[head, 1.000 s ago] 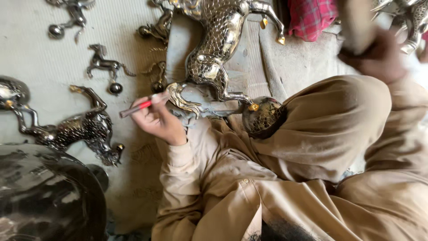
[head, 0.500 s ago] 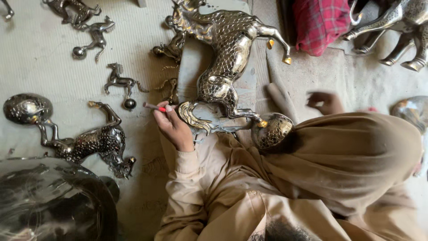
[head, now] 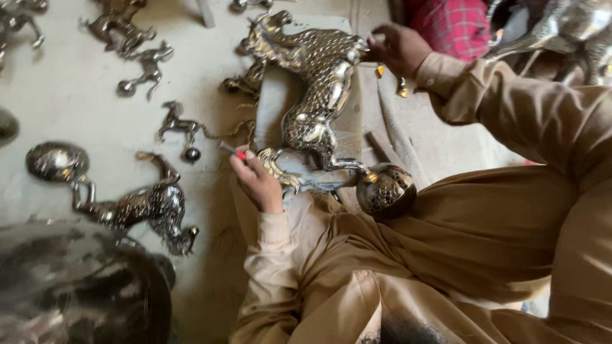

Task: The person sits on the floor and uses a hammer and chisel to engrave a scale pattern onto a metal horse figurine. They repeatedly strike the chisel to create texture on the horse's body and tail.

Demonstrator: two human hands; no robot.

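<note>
Patterned metal horse figure (head: 319,83) lay on the floor before the seated person. Left hand (head: 258,181) was closed around a red-tipped tool (head: 231,150) by its tail; right hand (head: 398,48) gripped its rear end.

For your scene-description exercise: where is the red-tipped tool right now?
In the head view, the red-tipped tool is left of centre, pinched in the left hand, beside the large metal horse figure.

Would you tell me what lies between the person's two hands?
In the head view, the large metal horse figure spans the stretch between the left hand, holding a red-tipped tool, and the right hand.
</note>
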